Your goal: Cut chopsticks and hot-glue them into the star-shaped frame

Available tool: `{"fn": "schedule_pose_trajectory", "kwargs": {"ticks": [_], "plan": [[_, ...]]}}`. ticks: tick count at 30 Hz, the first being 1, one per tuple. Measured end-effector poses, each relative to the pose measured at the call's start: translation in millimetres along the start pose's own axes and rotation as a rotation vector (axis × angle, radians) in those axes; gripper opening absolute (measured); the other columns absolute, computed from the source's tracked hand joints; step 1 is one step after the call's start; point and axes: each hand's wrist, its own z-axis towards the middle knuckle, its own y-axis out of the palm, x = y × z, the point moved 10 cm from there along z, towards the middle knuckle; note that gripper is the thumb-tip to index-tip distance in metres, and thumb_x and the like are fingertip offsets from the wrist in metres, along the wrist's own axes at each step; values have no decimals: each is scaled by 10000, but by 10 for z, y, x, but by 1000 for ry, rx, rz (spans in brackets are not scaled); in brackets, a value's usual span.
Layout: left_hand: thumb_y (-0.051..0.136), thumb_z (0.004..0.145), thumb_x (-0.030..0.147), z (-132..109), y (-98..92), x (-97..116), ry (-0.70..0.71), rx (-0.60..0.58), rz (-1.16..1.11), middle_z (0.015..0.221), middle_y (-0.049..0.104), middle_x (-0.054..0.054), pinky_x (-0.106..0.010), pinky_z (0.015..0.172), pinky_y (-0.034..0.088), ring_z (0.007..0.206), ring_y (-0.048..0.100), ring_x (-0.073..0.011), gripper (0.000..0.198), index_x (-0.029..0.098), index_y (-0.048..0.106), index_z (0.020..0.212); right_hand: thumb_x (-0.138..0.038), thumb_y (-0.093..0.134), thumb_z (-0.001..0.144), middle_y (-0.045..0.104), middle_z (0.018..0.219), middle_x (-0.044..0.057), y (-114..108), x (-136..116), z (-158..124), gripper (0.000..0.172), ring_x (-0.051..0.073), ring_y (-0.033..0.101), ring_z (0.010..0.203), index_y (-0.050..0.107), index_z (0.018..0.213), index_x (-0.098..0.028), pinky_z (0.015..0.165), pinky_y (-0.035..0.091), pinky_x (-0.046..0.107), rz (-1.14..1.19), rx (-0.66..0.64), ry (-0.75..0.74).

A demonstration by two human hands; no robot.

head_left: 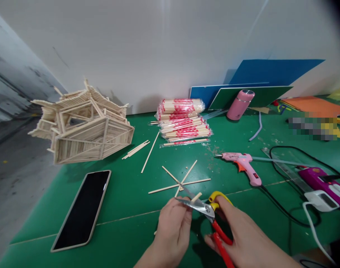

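Observation:
In the head view, my left hand is closed around a thin wooden chopstick, whose end pokes out to the right of my fingers. My right hand grips scissors with red and yellow handles. Their blades are apart, with the stick's end lying between them close to my left fingers. Beyond my hands, several loose sticks lie crossed on the green table. Part of the held stick is hidden by my left hand.
A model building of sticks stands at left, behind a phone. Wrapped chopstick bundles lie at the wall. To the right are a pink glue gun with a cable, a pink bottle, and a purple power strip.

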Motion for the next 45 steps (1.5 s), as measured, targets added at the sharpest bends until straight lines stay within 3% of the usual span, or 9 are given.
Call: {"fn": "schedule_pose_trajectory", "kwargs": {"ticks": [8, 14, 19, 27, 31, 34, 39, 45], "plan": [[407, 802, 96, 43, 72, -77, -105, -165, -267, 809, 629, -13, -186, 677, 439, 726, 578, -107, 198, 183, 584, 814, -370, 615, 629, 550, 934, 57, -106, 5, -20, 440, 193, 534, 811, 395, 972, -205, 701, 418, 305, -46, 35, -26], [391, 809, 166, 55, 147, -105, -173, -303, -315, 620, 575, -24, -208, 544, 409, 569, 509, -117, 228, 140, 590, 702, -369, 628, 606, 562, 907, 51, -109, -27, -26, 434, 199, 527, 790, 404, 944, -213, 645, 402, 282, -64, -13, -27], [416, 804, 175, 73, 132, -115, -201, -288, -379, 605, 569, -22, -201, 537, 401, 566, 506, -114, 220, 133, 596, 684, -314, 576, 649, 568, 737, -22, -25, -59, -62, 278, 129, 502, 615, 390, 836, -226, 548, 374, 232, 4, -94, -45], [406, 820, 228, 67, 128, -95, -199, -274, -407, 615, 567, -27, -203, 535, 399, 559, 491, -112, 242, 130, 588, 695, -220, 515, 663, 550, 707, -32, -23, -107, -51, 180, 110, 483, 573, 368, 767, -225, 501, 343, 211, -12, -84, -87], [408, 821, 246, 79, 155, -113, -234, -323, -425, 614, 561, -28, -216, 545, 385, 570, 478, -116, 258, 132, 608, 705, -253, 543, 661, 554, 755, -21, -47, -65, -49, 227, 126, 487, 626, 371, 808, -226, 540, 359, 222, -39, -48, -86], [463, 800, 294, 42, 246, -183, -326, -402, -576, 544, 481, 5, -201, 478, 324, 509, 401, -88, 264, 133, 618, 659, -338, 601, 632, 542, 822, 3, -86, -27, -53, 341, 148, 486, 688, 384, 868, -223, 584, 381, 240, -78, -33, -82], [586, 698, 430, -212, 541, -375, -653, -571, -979, 463, 374, 42, -183, 390, 196, 416, 292, -45, 338, 100, 610, 627, -386, 634, 608, 522, 926, 29, -132, -15, -41, 465, 173, 488, 782, 392, 972, -229, 671, 397, 280, -110, -38, -94], [653, 640, 417, -306, 645, -397, -791, -605, -1146, 455, 407, 33, -168, 362, 164, 394, 322, -33, 325, 97, 611, 606, -370, 603, 642, 559, 838, 6, -99, -45, -50, 331, 153, 491, 692, 429, 887, -230, 591, 379, 256, -84, -79, -100]]}}
